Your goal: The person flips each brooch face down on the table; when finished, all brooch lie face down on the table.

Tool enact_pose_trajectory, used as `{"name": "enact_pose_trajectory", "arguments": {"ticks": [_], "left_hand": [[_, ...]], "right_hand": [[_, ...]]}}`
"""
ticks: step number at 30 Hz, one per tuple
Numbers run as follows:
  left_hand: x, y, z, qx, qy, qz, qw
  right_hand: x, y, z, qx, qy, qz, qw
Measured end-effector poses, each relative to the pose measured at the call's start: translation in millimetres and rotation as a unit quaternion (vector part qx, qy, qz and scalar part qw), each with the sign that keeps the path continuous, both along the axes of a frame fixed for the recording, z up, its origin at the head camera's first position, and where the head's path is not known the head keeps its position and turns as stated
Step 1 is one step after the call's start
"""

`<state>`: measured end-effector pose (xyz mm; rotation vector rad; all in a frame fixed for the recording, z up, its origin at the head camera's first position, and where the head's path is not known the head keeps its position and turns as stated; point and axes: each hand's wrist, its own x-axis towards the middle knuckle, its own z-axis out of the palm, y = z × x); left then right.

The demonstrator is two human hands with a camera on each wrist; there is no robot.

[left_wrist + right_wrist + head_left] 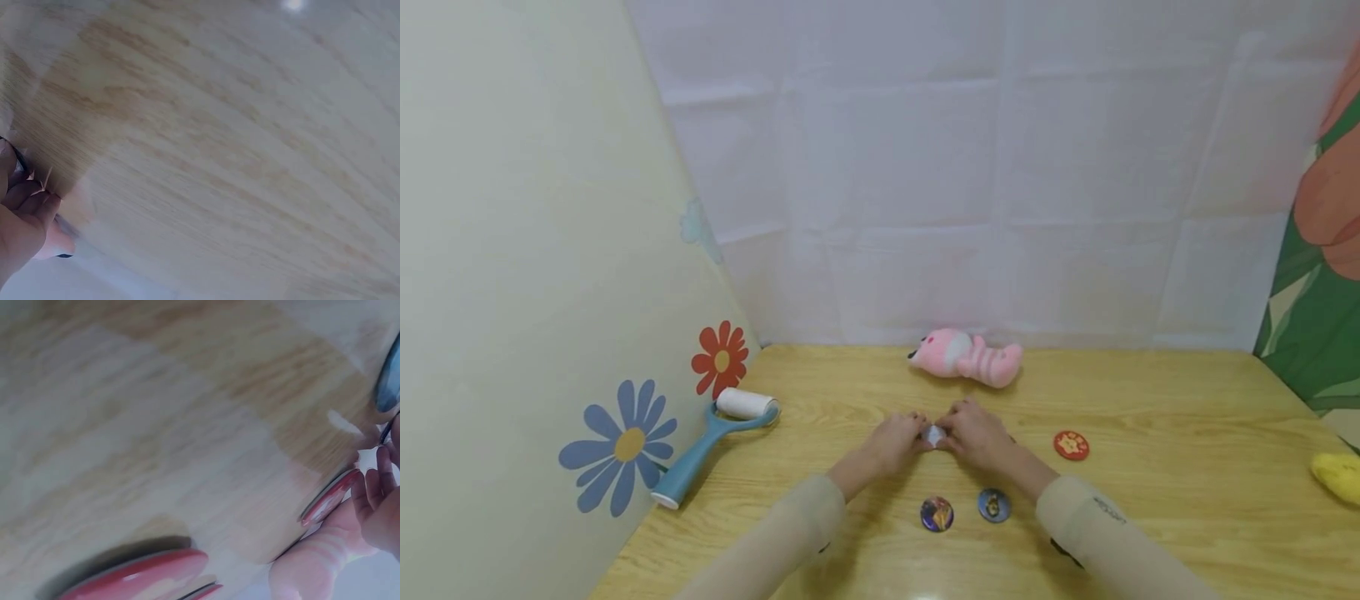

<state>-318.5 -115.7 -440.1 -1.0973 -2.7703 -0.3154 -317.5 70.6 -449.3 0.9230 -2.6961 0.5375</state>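
Observation:
My left hand point(895, 443) and right hand point(977, 435) meet at mid-table. Their fingertips pinch a small whitish piece point(934, 435) between them; its exact kind is unclear. In the left wrist view, thin pointed edges and a dark rim show at the left hand's fingers point(31, 200). Close beside the right hand's fingers point(375, 487) lies a red round badge point(331, 497), which the head view mostly hides. Nearer the person, a purple-and-orange badge point(937, 514) and a blue badge point(994, 505) lie flat. Another red badge with a yellow star point(1071, 445) is right of the right hand.
A pink striped plush toy point(970, 358) lies at the back, beyond both hands. Leaning at the table's left side is a blue-handled lint roller point(707, 446). A yellow fluffy thing point(1337, 477) sits at the right edge. White cloth point(910, 167) hangs behind the wooden table point(1187, 533).

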Motion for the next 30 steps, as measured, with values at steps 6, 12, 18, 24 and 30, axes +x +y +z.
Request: {"name": "enact_pose_trajectory", "arguments": {"ticks": [6,12,18,24,30], "left_hand": [[-4.0,1.8,3.4,-0.018,0.011,-0.035,0.9992],[-5.7,5.2,5.3,-0.006,-0.022,-0.023,0.9995],[-4.5,16.0,10.0,0.015,-0.077,0.04,0.9961],[-1.6,35.7,14.0,0.014,-0.104,0.034,0.9939],[3.8,58.0,15.4,0.0,-0.138,0.026,0.99]], "right_hand": [[1.2,2.3,0.9,0.021,0.001,-0.003,0.9998],[2.9,9.2,0.7,0.009,0.028,0.011,0.9995],[8.0,36.2,-0.9,-0.027,0.063,0.005,0.9976],[8.7,71.2,7.2,-0.003,0.028,-0.042,0.9987],[11.2,94.2,8.9,0.019,-0.051,-0.068,0.9962]]}}
